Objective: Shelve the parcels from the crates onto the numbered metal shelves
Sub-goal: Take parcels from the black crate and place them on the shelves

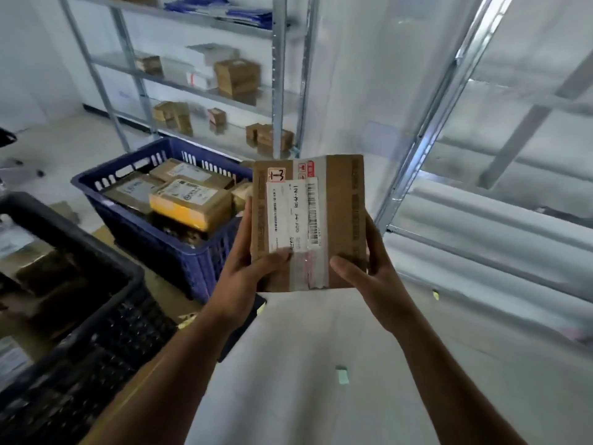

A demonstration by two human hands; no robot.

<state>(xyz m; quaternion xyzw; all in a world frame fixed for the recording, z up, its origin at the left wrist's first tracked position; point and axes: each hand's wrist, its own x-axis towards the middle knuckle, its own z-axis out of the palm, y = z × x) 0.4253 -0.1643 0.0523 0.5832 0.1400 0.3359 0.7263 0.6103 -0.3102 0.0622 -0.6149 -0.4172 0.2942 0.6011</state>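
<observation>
I hold a flat brown cardboard parcel (340, 200) with a white shipping label and barcode facing me, in the middle of the view. My left hand (247, 268) grips its lower left edge, thumb on the label. My right hand (369, 271) grips its lower right edge. A blue crate (179, 252) left of the parcel holds several brown parcels, one with a yellow side. A black crate (83, 309) at the near left holds more parcels. A metal shelf unit (279, 91) behind the blue crate carries several small boxes.
A second metal shelf unit (481, 187) stands close on the right, its boards bare and shiny. Blue flat packets lie on the top board of the far unit. White floor stretches below my arms, with a small green scrap (341, 374) on it.
</observation>
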